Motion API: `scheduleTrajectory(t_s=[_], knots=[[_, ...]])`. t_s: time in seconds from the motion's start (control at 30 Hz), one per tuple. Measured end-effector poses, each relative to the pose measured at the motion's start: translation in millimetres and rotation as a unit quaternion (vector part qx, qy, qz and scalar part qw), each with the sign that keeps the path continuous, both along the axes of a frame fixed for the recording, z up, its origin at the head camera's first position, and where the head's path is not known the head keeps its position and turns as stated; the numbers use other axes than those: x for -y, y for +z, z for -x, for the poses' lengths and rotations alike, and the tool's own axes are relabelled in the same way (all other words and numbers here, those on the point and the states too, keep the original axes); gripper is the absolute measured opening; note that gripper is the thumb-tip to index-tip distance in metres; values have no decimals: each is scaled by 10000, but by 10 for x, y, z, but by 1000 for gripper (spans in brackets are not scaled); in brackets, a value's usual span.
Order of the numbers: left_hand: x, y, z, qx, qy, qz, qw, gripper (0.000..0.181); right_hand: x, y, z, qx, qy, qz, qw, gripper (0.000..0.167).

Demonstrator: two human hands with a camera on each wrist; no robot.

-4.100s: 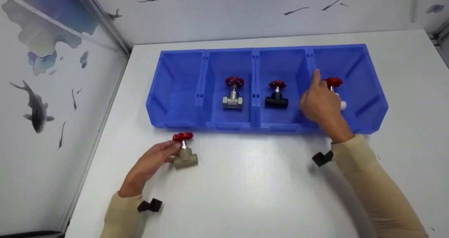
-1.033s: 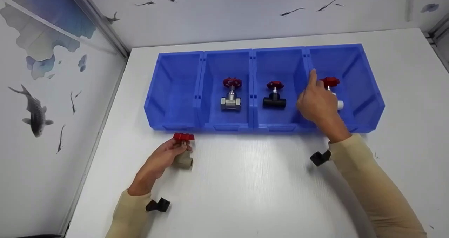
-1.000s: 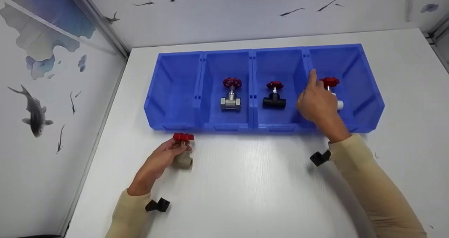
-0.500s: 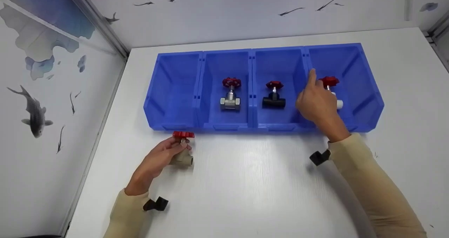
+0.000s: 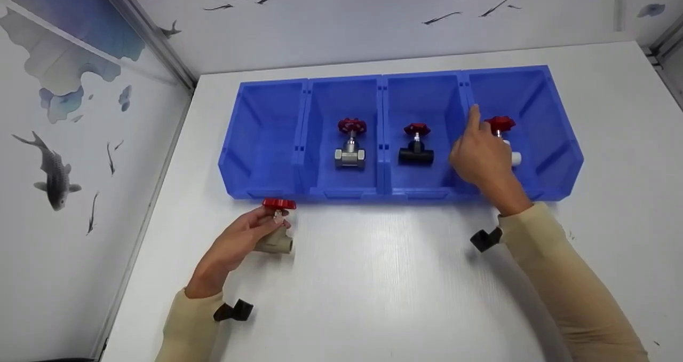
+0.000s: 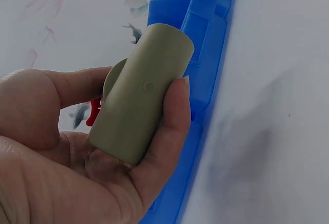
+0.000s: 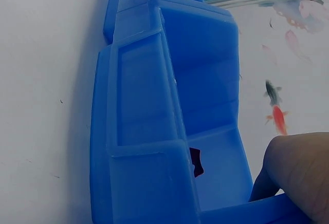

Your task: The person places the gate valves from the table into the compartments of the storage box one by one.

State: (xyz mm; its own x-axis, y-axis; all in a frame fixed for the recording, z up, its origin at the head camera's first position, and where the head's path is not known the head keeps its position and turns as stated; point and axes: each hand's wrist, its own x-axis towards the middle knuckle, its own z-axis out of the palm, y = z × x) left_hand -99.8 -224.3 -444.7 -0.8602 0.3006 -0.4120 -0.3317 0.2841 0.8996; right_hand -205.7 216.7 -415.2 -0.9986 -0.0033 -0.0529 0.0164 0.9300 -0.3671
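My left hand [image 5: 235, 239] holds a tan plastic stop valve [image 5: 275, 242] with a red handwheel, just in front of the leftmost blue bin [image 5: 261, 154]. In the left wrist view, fingers curl around the tan valve body [image 6: 141, 93], with its handwheel mostly hidden. My right hand [image 5: 483, 156] grips the divider wall between the two rightmost bins, its index finger extended along the rim. Partly behind it in the rightmost bin [image 5: 555, 138] lies a white valve [image 5: 515, 158] with a red handwheel. In the right wrist view, only part of the right hand [image 7: 303, 170] shows at the wall.
A metal valve [image 5: 350, 156] lies in the second bin from the left, a black valve [image 5: 416, 155] in the third. Both have red handwheels. The joined bins stand on a white table [image 5: 363, 287], with printed walls behind and at the left.
Compared with the earliest frame, the tan valve is turned and tucked further into my left hand. Over the last second it has shifted slightly toward the bins and tilted. My right hand stays put.
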Motion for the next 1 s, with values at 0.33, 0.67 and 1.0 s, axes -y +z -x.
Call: scheduleTrajectory(t_s=[0.33, 0.67, 1.0], knots=[[44, 93, -4, -170, -56, -81, 9998, 50, 3, 12, 3, 92, -47, -61, 9999, 70], [81, 162, -2, -206, 154, 16, 9997, 53, -4, 6, 10, 105, -20, -54, 9999, 71], [96, 201, 14, -348, 349, 128, 9987, 47, -2, 0, 7, 46, 0, -47, 10000, 70]])
